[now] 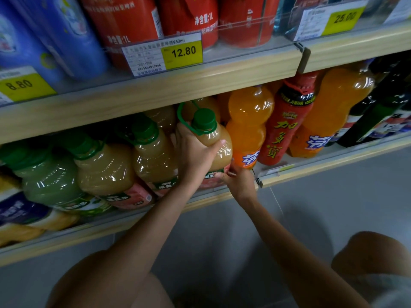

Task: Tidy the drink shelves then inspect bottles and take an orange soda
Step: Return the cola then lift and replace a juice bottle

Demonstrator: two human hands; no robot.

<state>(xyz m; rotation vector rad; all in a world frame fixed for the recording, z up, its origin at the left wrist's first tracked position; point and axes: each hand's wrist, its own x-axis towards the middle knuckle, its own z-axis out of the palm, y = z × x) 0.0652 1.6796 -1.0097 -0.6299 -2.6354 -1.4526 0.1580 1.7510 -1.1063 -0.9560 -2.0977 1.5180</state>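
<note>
A big juice bottle (219,138) with a green cap and cloudy tan juice stands at the front of the lower shelf (311,172). My left hand (193,152) wraps around its shoulder. My right hand (239,180) grips its base near the pink label. Right beside it stands an orange soda bottle (249,127) with a blue and white logo. A second, larger orange soda bottle (333,110) leans further right, behind a red herbal tea bottle (287,127).
More tan and green juice bottles (102,170) fill the shelf to the left. Dark bottles (382,107) stand at the far right. The upper shelf (178,85) holds red and blue cans with price tags. My knees and grey floor lie below.
</note>
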